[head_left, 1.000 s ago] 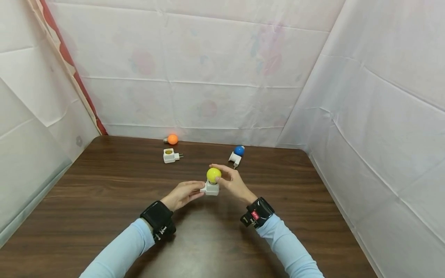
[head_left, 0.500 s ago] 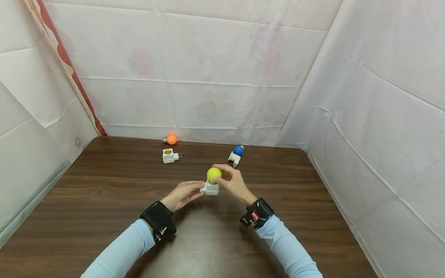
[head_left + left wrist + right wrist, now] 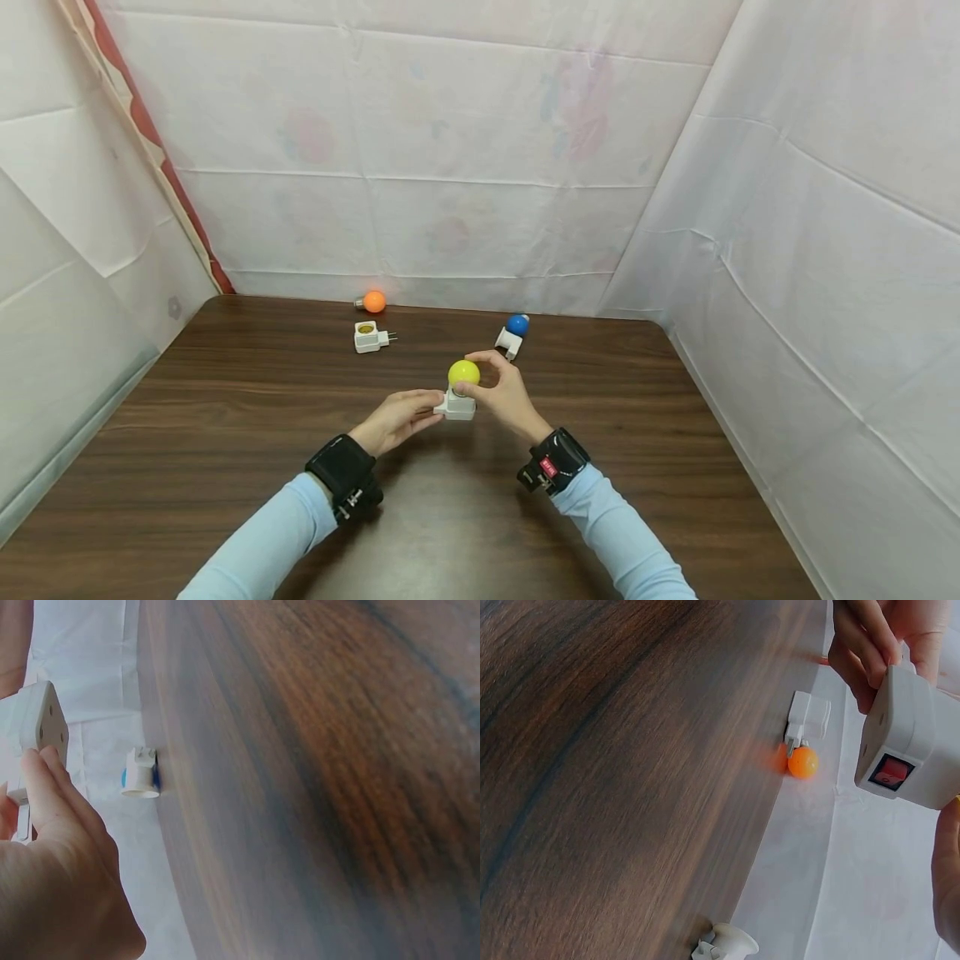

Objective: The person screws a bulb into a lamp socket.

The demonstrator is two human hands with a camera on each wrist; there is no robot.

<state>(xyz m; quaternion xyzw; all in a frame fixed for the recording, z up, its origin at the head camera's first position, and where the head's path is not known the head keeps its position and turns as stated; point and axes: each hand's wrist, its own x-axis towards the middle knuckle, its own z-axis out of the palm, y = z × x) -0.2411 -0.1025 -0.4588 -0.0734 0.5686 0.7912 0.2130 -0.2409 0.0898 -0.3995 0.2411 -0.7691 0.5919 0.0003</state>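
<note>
My left hand (image 3: 397, 421) grips a white plug-in lamp socket (image 3: 459, 407) by its plug end, over the middle of the table. A red rocker switch (image 3: 891, 772) shows on the socket's side in the right wrist view. Upright on top of the socket is a round yellow light bulb (image 3: 463, 372). My right hand (image 3: 510, 400) pinches this bulb between thumb and fingers from the right; its base is mostly hidden by the thumb and the socket. In the left wrist view, the fingers (image 3: 52, 787) lie along the socket's underside.
On the dark wooden table (image 3: 225, 400), an orange bulb (image 3: 374, 302) lies at the back left, behind another white socket (image 3: 367, 337). A blue bulb (image 3: 517, 325) with a white socket (image 3: 508, 342) lies at the back right. White cloth (image 3: 450, 150) hangs around the table.
My right thumb and fingers have shifted slightly around the yellow bulb. The left hand and its socket stay nearly in place.
</note>
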